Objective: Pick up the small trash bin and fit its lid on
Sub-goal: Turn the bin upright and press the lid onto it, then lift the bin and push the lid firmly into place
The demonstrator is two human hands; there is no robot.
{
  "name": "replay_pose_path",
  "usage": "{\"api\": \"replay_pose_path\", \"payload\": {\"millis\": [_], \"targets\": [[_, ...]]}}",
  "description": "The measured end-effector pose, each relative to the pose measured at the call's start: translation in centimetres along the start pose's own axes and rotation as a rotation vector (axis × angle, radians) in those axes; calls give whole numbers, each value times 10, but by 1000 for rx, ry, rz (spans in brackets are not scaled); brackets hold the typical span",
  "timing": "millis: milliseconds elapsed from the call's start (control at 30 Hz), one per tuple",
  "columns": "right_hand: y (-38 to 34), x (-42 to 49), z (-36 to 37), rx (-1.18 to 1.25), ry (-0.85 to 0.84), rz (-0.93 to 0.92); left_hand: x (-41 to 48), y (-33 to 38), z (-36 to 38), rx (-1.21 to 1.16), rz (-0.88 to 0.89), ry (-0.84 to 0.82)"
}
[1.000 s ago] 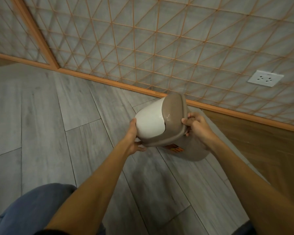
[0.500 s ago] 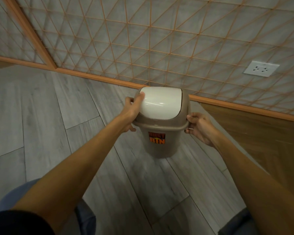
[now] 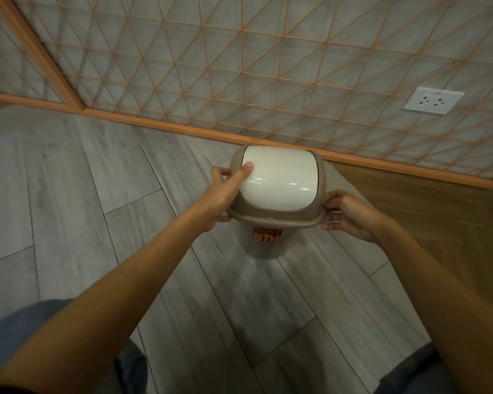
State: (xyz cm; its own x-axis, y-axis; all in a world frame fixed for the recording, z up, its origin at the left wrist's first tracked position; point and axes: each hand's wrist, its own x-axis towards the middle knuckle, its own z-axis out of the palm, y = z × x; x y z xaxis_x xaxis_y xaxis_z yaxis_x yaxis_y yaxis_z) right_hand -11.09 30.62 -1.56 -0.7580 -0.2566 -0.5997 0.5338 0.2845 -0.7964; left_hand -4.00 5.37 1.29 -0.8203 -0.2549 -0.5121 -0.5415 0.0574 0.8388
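Observation:
A small taupe trash bin [image 3: 264, 247] with an orange label stands upright in the middle of the view, above the grey plank floor. Its lid [image 3: 279, 177], a taupe frame with a white swing flap, sits on top of the bin. My left hand [image 3: 221, 194] grips the lid's left rim, thumb resting on the white flap. My right hand [image 3: 346, 216] holds the lid's right rim with its fingertips. Whether the bin's base touches the floor is hidden from me.
A wall with an orange lattice and an orange baseboard [image 3: 182, 129] runs just behind the bin. A white power socket [image 3: 433, 100] is on the wall at the right. Brown wood flooring [image 3: 427, 211] lies to the right. My knees show at the bottom corners.
The bin went from tilted on its side to upright, with the lid now on top. My hands shifted to the lid's two sides, and the bin sits slightly farther toward the wall.

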Motion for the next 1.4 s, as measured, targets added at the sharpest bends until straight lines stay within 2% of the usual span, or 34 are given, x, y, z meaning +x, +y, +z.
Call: {"api": "replay_pose_path", "payload": {"millis": [167,233,300,400,467,567,767,867,1067,1400], "targets": [[-16,-16,-1,-405,54,5,-4,-9,-7,137,78,-125],[-26,-25,-4,-717,145,-95,-6,-17,-14,190,155,-168],[-31,-37,-7,-935,223,-263,-7,-28,-21,339,293,-117],[-22,-60,-1,-804,148,-403,-5,-43,-25,510,520,-44],[-7,-66,13,-739,77,-451,-3,-46,-24,495,589,-54],[16,-53,33,-678,88,-516,3,-45,-22,452,654,-97],[30,-26,51,-552,231,-721,21,-51,-19,330,696,-177],[26,-15,47,-526,247,-766,34,-49,-17,322,717,-183],[8,15,33,-486,238,-766,68,-28,-12,353,755,-219],[-27,69,8,-549,283,-791,131,6,0,365,760,-240]]}}
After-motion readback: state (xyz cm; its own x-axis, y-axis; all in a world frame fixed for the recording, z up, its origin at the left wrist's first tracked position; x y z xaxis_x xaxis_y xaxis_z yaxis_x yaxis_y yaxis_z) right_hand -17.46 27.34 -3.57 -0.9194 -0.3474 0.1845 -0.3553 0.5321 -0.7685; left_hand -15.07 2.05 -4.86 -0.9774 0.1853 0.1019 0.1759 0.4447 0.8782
